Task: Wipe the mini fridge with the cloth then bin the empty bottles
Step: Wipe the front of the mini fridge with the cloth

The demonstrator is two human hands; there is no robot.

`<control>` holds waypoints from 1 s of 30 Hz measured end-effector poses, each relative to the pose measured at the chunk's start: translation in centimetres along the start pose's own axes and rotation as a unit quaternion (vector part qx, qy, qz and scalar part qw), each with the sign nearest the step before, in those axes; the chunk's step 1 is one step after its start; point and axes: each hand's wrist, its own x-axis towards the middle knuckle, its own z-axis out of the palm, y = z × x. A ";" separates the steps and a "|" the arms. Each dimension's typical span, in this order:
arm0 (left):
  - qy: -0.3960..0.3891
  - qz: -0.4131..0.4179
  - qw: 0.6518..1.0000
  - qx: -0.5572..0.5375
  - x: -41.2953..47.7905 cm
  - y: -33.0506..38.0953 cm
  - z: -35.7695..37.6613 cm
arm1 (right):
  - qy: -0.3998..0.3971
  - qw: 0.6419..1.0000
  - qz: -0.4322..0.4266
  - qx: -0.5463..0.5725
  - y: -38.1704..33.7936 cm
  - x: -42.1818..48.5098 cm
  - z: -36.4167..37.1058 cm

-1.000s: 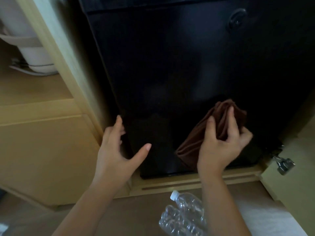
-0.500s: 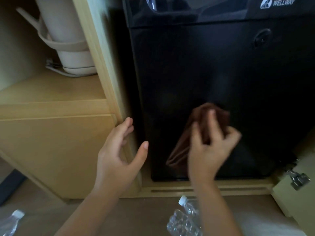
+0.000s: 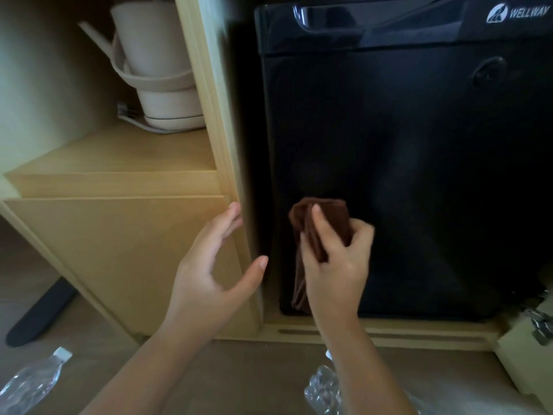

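Observation:
A black mini fridge (image 3: 419,175) stands in a wooden cabinet, its door closed. My right hand (image 3: 338,262) grips a folded brown cloth (image 3: 326,220) and presses it against the lower left part of the fridge door. My left hand (image 3: 209,265) is open, fingers spread, its fingertips against the wooden upright just left of the fridge. A clear empty bottle (image 3: 30,381) with a white cap lies on the floor at the bottom left. Another crumpled clear bottle (image 3: 323,390) lies under my right forearm, partly hidden.
A wooden shelf (image 3: 119,157) on the left holds a beige kettle (image 3: 155,64) on its base. Below it is a closed cabinet front (image 3: 119,250). A metal hinge (image 3: 541,324) sticks out at the lower right. A dark strip (image 3: 42,313) lies on the floor left.
My right hand has slid the cloth leftward across the lower fridge door. The view has shifted, so the shelf, the kettle and the left bottle now show. My left hand stays by the upright.

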 end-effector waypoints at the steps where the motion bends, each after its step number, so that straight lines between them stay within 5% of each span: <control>1: -0.001 -0.002 1.000 -0.003 0.0 0.2 0.0 | 0.030 0.999 0.021 0.033 0.0 0.8 -0.3; 5: -0.013 -0.008 1.000 0.006 -0.3 0.3 -0.4 | 0.111 0.992 0.034 0.040 -0.3 3.4 -0.5; 12: -0.041 -0.005 0.999 0.015 -0.6 0.7 -2.0 | -0.092 0.992 -0.048 -0.076 -1.9 -2.2 2.0; 18: -0.045 -0.013 0.999 0.011 -0.9 1.1 -2.7 | -0.022 0.999 -0.044 -0.004 -4.8 2.9 2.1; 26: -0.049 -0.023 0.999 0.005 -0.7 1.5 -2.9 | -0.162 0.985 -0.010 -0.065 -1.4 -3.4 2.6; 30: -0.068 -0.036 0.997 0.020 -1.3 1.3 -2.7 | -0.115 0.993 0.010 -0.013 -1.4 -3.0 2.3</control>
